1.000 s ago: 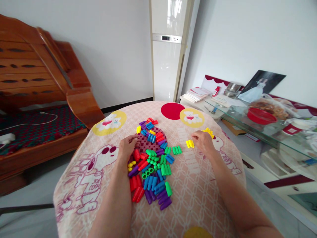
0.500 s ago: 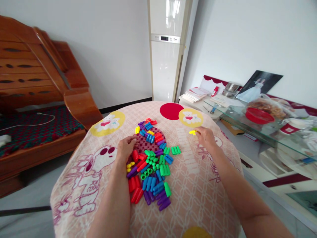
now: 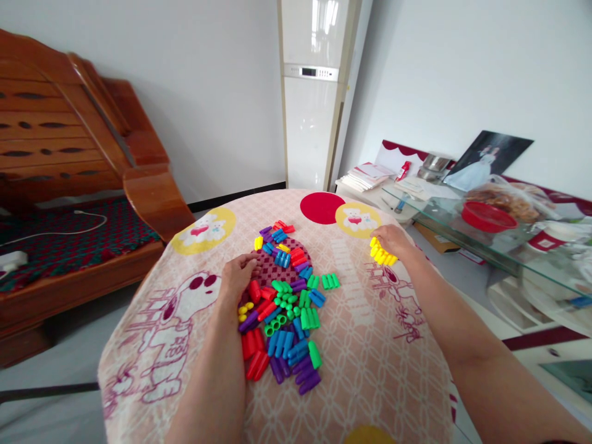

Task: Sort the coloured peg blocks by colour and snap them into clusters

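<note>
A pile of coloured plastic pegs (image 3: 284,311), red, blue, green, purple and yellow, lies around a dark red peg board (image 3: 271,266) on a round table with a cartoon cloth (image 3: 361,333). My left hand (image 3: 237,276) rests on the board's left edge, fingers curled against it. My right hand (image 3: 391,239) lies at the table's far right, its fingers bent over a row of yellow pegs (image 3: 382,254). A few green pegs (image 3: 330,281) sit apart between pile and right hand.
A wooden bench (image 3: 83,160) with a dark cushion stands at left. A tall white air conditioner (image 3: 312,92) is behind the table. A glass shelf (image 3: 485,237) with a red bowl, papers and a photo runs along the right.
My right hand carried the yellow pegs from the middle right of the cloth to the far right edge, next to the other yellow pegs. The left hand stayed on the board.
</note>
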{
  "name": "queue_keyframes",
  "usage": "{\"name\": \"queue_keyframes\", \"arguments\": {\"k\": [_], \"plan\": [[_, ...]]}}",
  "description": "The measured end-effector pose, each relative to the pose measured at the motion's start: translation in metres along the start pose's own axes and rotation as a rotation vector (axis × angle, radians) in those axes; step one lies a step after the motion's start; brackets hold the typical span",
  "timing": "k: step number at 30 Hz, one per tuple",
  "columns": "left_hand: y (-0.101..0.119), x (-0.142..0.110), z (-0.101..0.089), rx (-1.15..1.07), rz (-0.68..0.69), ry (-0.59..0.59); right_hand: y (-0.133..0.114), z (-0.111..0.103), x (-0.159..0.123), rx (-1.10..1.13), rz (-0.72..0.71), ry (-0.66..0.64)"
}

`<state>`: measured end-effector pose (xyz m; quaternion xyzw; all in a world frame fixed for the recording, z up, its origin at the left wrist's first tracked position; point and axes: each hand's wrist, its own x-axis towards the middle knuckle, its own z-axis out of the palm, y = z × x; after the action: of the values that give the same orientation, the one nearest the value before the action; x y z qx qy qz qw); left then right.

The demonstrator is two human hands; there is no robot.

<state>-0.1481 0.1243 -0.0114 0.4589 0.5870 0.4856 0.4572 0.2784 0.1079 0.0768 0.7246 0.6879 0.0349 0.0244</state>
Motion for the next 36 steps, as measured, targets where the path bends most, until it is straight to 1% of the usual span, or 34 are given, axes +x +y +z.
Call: {"name": "queue_keyframes", "arguments": {"k": [2, 4, 6, 8, 10, 13, 16, 19, 21, 23, 24, 26, 28, 30, 34, 36], "plan": [[0.001, -0.001, 0.001, -0.01, -0.002, -0.001, 0.0, 0.002, -0.001, 0.002, -0.02, -0.053], [0.003, -0.002, 0.001, -0.029, -0.008, 0.002, 0.0, 0.003, -0.002, 0.009, -0.028, -0.076], [0.005, -0.003, 0.0, -0.064, -0.015, 0.016, -0.004, 0.003, -0.003, 0.011, -0.003, -0.027], [0.008, -0.003, -0.005, -0.108, -0.006, 0.061, -0.013, 0.003, -0.003, 0.007, 0.001, 0.063], [0.01, -0.004, -0.013, -0.153, 0.026, 0.131, -0.029, 0.003, -0.005, 0.012, -0.047, 0.137], [0.012, -0.006, -0.026, -0.219, 0.074, 0.245, -0.065, 0.004, -0.013, 0.08, -0.197, 0.186], [0.012, -0.008, -0.032, -0.256, 0.069, 0.309, -0.114, 0.008, -0.026, 0.204, -0.374, 0.175], [0.011, -0.009, -0.032, -0.263, 0.045, 0.313, -0.174, 0.011, -0.043, 0.357, -0.578, 0.13], [0.01, -0.008, -0.03, -0.268, 0.031, 0.302, -0.214, 0.009, -0.057, 0.446, -0.708, 0.14], [0.009, -0.007, -0.029, -0.272, 0.026, 0.293, -0.252, 0.005, -0.071, 0.452, -0.856, 0.146], [0.009, -0.007, -0.028, -0.271, 0.026, 0.29, -0.268, 0.003, -0.078, 0.437, -0.907, 0.16], [0.009, -0.007, -0.029, -0.264, 0.024, 0.285, -0.294, -0.001, -0.09, 0.361, -0.945, 0.176], [0.009, -0.007, -0.029, -0.261, 0.016, 0.278, -0.312, -0.003, -0.099, 0.281, -0.917, 0.158], [0.01, -0.008, -0.029, -0.265, 0.016, 0.263, -0.323, -0.006, -0.104, 0.23, -0.899, 0.095], [0.01, -0.007, -0.029, -0.27, 0.017, 0.23, -0.33, -0.01, -0.105, 0.229, -0.905, -0.028], [0.01, -0.005, -0.029, -0.268, 0.005, 0.224, -0.329, -0.011, -0.104, 0.249, -0.905, -0.025]]}}
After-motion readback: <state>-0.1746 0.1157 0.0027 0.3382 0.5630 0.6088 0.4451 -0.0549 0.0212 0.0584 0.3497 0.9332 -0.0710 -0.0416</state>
